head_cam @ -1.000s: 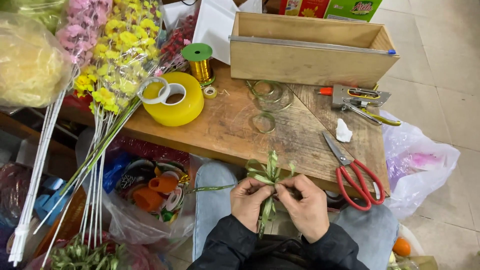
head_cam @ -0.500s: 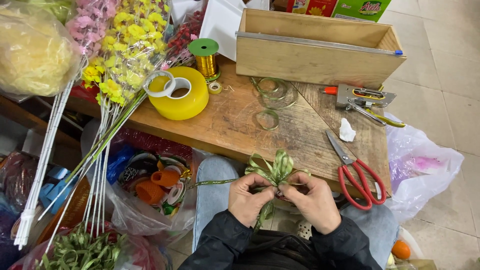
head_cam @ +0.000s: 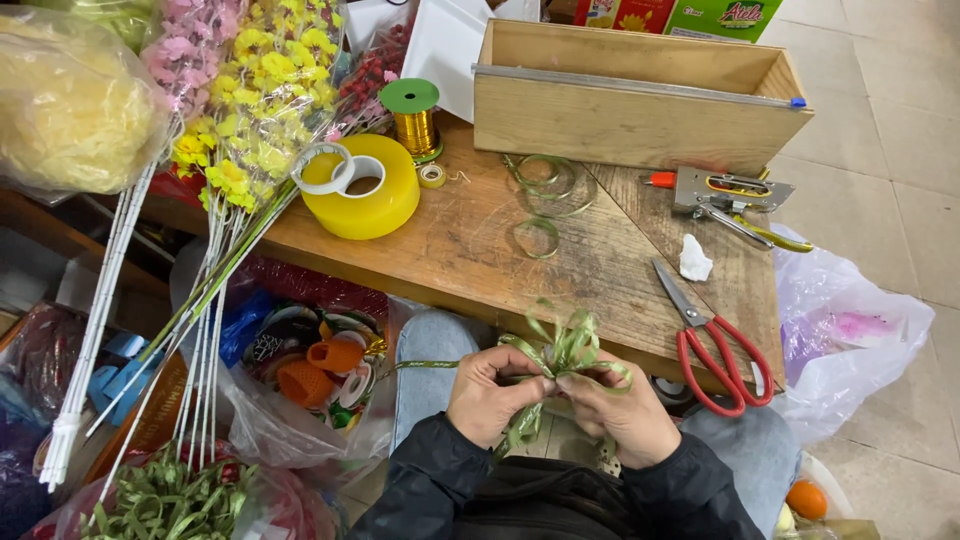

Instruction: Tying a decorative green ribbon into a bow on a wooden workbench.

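wooden workbench (head_cam: 450, 240) runs across the upper middle of the view, its near edge slanting down toward the right, and the person sits just below that edge with knees under it. both hands meet in the small gap between the bench edge and the lap: the left hand (head_cam: 490, 392) and the right hand (head_cam: 618, 410) are clenched together on a green ribbon bow (head_cam: 565, 352), fingertips pinching its centre while loops fan up over the bench edge and a ribbon tail runs off to the left. red-handled scissors (head_cam: 712, 345) lie on the bench just right of the bow, handles at the edge. further back sit a crumpled white scrap (head_cam: 694, 262), a staple gun (head_cam: 728, 195), loose ribbon coils (head_cam: 540, 195), a yellow tape roll (head_cam: 365, 195), a gold wire spool (head_cam: 415, 120) and a long wooden box (head_cam: 640, 95) along the far side. artificial flower stems (head_cam: 215, 200) lean across the bench's left corner. plastic bags of supplies (head_cam: 310, 370) crowd the floor at left, and a pale bag (head_cam: 850, 330) hangs at right, leaving bare tile only at the far right.
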